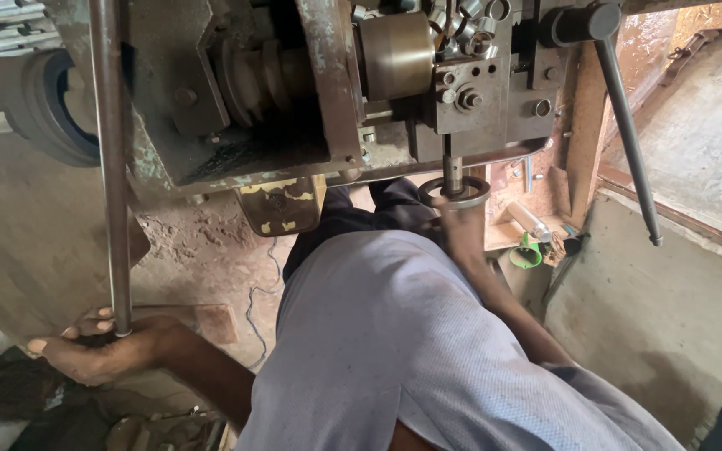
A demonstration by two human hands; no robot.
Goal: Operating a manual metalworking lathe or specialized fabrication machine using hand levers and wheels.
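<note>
Gripping long steel rod (pixel 111 167) in left hand (pixel 98 349); right hand (pixel 460 224) holding metal ring (pixel 454 192) under machine (pixel 319 83).

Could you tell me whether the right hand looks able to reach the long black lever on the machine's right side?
Probably yes: the right hand holds a metal ring under the machine, and nothing blocks the lever beside it.

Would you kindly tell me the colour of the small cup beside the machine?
The small cup is green, seen in the head view.
</note>
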